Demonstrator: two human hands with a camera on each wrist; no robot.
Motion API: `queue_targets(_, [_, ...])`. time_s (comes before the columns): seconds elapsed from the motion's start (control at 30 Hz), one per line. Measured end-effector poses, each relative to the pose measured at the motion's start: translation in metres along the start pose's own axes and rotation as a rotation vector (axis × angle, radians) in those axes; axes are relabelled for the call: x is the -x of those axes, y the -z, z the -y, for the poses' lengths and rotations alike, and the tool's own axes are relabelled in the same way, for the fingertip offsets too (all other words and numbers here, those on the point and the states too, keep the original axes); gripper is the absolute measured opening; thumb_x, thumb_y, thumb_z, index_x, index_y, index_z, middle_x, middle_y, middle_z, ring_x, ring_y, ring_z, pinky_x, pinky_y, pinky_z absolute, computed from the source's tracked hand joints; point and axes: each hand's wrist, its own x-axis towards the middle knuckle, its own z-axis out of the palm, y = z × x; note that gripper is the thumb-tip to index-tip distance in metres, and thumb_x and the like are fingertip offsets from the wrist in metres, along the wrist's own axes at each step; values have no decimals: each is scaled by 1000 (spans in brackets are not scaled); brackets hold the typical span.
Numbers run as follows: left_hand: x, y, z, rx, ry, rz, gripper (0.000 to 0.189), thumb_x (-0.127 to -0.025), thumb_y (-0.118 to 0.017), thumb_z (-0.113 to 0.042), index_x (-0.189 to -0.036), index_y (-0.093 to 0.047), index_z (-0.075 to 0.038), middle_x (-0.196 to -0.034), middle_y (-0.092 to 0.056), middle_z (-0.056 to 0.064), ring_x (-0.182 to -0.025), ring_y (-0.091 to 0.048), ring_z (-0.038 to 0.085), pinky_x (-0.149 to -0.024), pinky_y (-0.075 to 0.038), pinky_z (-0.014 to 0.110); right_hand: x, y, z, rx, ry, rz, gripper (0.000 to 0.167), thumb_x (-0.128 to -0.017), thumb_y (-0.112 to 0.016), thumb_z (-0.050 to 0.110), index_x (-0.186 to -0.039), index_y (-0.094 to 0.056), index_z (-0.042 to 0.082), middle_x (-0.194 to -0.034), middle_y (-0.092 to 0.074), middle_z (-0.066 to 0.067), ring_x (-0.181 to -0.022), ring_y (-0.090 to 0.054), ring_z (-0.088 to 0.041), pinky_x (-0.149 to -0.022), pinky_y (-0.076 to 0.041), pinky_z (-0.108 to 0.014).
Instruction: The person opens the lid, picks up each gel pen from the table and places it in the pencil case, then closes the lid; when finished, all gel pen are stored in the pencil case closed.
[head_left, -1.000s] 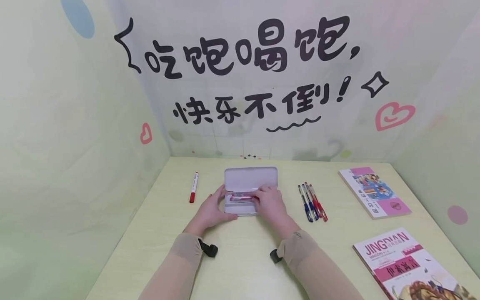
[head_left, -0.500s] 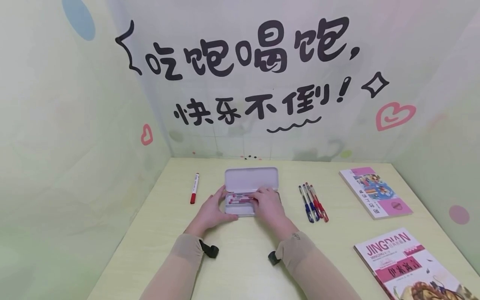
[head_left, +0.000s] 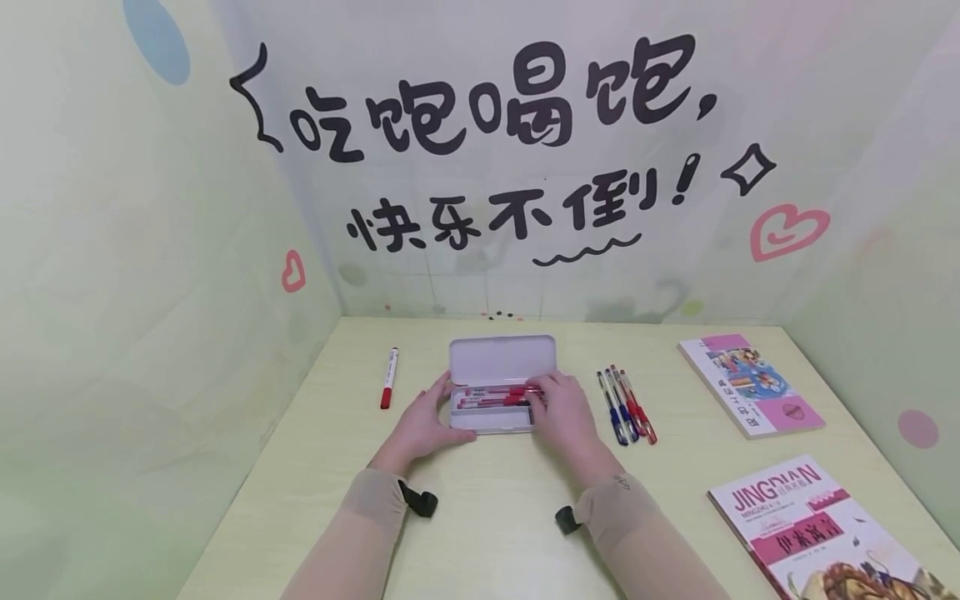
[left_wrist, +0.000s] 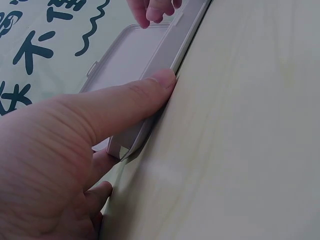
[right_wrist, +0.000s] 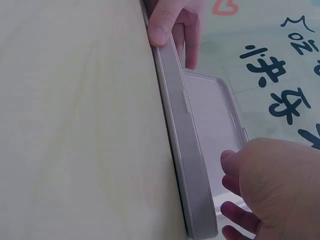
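A white pencil case (head_left: 502, 360) stands on the table with its lid raised. Its left end is gripped by my left hand (head_left: 422, 423); in the left wrist view the thumb (left_wrist: 150, 85) presses the front wall while the fingers reach round the end. Red pens (head_left: 487, 402) lie lengthwise in the back compartment, and the front compartment (head_left: 491, 421) shows bare. My right hand (head_left: 562, 412) is over the case's right end, covering the pens' right ends. In the right wrist view its fingers (right_wrist: 240, 215) are loosely bent with no pen visible between them; any contact is hidden.
Right of the case lie several blue and red pens (head_left: 626, 407). A red-capped white marker (head_left: 389, 379) lies to the left. Two books are on the right, one at the back (head_left: 750, 385) and one nearer (head_left: 821, 529). A printed wall (head_left: 480, 283) borders the table.
My right hand has slid right along the case, from over the middle of the pens to their right ends. More of the red pens now shows. The left hand has stayed put.
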Motion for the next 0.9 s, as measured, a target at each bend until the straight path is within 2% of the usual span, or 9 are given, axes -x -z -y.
queue_targets(0.17, [1, 2, -1, -1, 3, 1, 132, -74, -102, -47, -177, -21, -33, -172, -52, -5, -169, -28, 46, -138, -19, 70, 6, 11, -13, -53, -64, -22, 35, -106, -71, 26, -139, -73, 12, -141, -69, -16, -134, -62, -41, -116, -54, -62])
queue_targets(0.3, [1, 2, 0, 3, 4, -1, 132, -75, -102, -46, -177, -21, -32, -172, -52, -4, -169, -27, 47, -138, -19, 71, 10, 18, -26, -51, -99, -41, 39, -110, -66, 29, -145, -69, 12, -146, -65, -18, -137, -60, -44, -117, -52, -66])
queue_targets(0.53, [1, 1, -1, 10, 11, 1, 132, -74, -102, -48, -177, -21, -33, -173, -51, -5, -170, -26, 46, -139, -18, 69, 20, 34, -47, -11, -133, -98, 38, -110, -65, 26, -143, -69, 9, -144, -65, -22, -139, -57, -49, -120, -47, -68])
queue_targets(0.63, [1, 1, -1, 11, 9, -1, 132, -74, -102, -48, -177, -22, -33, -173, -51, -4, -169, -26, 47, -138, -18, 71, 22, 42, -56, -8, -175, -108, 39, -111, -63, 26, -145, -67, 7, -146, -63, -25, -139, -56, -52, -120, -47, -70])
queue_targets(0.8, [1, 0, 0, 8, 13, -1, 132, -74, -103, -47, -177, -21, -34, -173, -51, -4, -169, -25, 47, -138, -19, 71, 26, 57, -68, -17, -278, -159, 41, -110, -62, 23, -147, -65, 5, -148, -61, -29, -133, -57, -54, -113, -49, -71])
queue_targets(0.9, [0, 0, 0, 4, 12, 0, 132, -74, -103, -47, -177, -21, -33, -173, -51, -4, -169, -26, 48, -137, -20, 72, 29, 63, -75, 28, -334, -176, 42, -109, -59, 23, -146, -65, 3, -145, -62, -30, -126, -59, -53, -106, -51, -69])
